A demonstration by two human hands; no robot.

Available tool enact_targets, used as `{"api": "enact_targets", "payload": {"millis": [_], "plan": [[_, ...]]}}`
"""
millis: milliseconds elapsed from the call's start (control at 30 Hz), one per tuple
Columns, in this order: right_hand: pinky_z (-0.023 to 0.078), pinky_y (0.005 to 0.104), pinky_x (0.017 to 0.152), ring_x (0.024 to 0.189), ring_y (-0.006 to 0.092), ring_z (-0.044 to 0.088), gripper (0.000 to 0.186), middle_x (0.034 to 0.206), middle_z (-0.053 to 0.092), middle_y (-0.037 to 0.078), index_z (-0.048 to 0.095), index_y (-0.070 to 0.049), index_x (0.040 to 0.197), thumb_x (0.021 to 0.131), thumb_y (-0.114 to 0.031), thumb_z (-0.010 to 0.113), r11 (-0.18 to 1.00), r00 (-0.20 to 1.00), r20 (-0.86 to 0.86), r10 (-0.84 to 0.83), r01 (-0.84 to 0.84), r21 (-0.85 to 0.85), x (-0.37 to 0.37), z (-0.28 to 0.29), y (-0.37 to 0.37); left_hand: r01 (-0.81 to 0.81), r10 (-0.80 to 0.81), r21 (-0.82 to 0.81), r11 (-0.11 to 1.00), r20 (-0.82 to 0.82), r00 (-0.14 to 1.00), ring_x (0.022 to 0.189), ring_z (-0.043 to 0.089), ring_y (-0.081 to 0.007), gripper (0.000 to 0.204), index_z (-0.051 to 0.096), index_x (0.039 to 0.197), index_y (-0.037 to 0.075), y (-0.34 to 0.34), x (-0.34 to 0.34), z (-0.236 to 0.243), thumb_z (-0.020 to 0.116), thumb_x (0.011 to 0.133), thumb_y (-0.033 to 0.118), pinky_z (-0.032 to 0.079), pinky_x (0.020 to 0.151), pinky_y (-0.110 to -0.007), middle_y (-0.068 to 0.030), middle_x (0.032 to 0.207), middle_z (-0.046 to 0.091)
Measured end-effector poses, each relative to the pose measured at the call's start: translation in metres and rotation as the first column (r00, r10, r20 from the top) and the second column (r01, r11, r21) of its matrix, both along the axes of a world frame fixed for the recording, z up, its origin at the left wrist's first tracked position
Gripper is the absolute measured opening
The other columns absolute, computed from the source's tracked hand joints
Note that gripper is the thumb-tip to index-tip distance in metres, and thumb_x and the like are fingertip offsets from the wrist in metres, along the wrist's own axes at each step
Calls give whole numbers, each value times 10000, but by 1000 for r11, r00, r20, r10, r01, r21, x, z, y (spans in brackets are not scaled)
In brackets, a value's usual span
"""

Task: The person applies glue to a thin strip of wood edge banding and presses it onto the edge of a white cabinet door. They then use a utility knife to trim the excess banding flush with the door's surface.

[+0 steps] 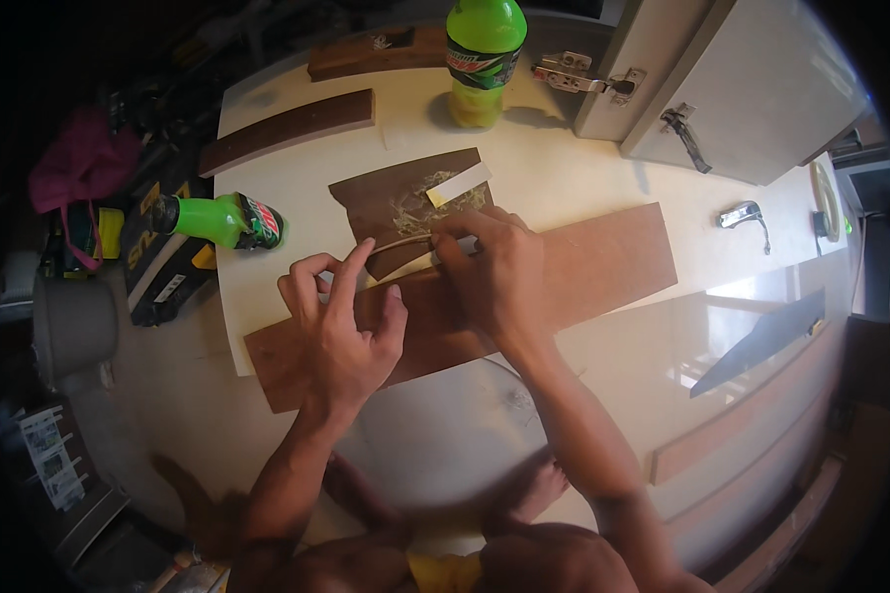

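Observation:
A thin, light brown strip [402, 242] runs between my two hands, over the near part of a dark brown sheet [365, 198]. My right hand [499, 272] pinches the strip's right end between thumb and fingers. With its fingers spread, my left hand [344, 321] rests its index fingertip at the strip's left end. Pale, stringy shreds [410, 212] lie loose on the sheet. A small white strip with a yellowish end [460, 184] lies across them. Beneath both hands stretches a long reddish-brown board [603, 259], partly covered by them.
A green bottle [485, 59] stands at the back; another green bottle [229, 220] lies at the left edge of the pale table [297, 163]. Dark wooden pieces [292, 128] sit at the far left. A white cabinet door with hinges [752, 89] rises at the back right. A metal hinge [742, 214] lies at right.

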State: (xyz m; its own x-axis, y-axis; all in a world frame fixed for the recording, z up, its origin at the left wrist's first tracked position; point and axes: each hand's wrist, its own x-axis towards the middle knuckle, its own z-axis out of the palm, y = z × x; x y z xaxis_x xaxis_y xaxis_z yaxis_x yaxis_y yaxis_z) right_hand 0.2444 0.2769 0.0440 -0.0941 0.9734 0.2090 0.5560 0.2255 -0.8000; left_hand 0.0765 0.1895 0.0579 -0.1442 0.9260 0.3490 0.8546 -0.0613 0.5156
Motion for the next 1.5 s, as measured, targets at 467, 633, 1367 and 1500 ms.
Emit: {"api": "enact_targets", "payload": {"millis": [467,633,1367,1500], "plan": [[412,431,829,911,271,611,90,886,698,18,836,-162,875,785,-154,844,998,968,245,-63,55,41,-18,-19,-7,99,-107,-82,992,-92,990,1095,475,-371,577,737,1375,95,15,9,-18,824,823,241,453,975,-491,-188,1247,471],[412,429,828,903,270,615,92,878,691,18,835,-156,875,784,-165,850,996,973,221,-65,49,79,-18,-22,-6,107,-116,-102,989,-86,989,1089,461,-366,594,740,1379,95,17,10,-18,836,810,238,456,973,-483,-180,1260,463],[423,426,838,902,284,597,131,895,686,40,819,-134,898,769,-144,843,994,989,126,-74,63,92,-14,-26,-7,121,-136,-117,986,-129,982,1130,434,-398,695,695,1413,20,16,11,-19,816,799,322,429,997,-509,-221,1297,450],[428,428,832,905,287,594,143,903,680,38,816,-135,904,765,-143,846,996,990,127,-59,50,69,-11,-20,-8,8,-31,-143,990,-166,986,1101,426,-395,666,705,1369,-29,13,2,-14,796,828,349,421,983,-500,-224,1299,455]]}}
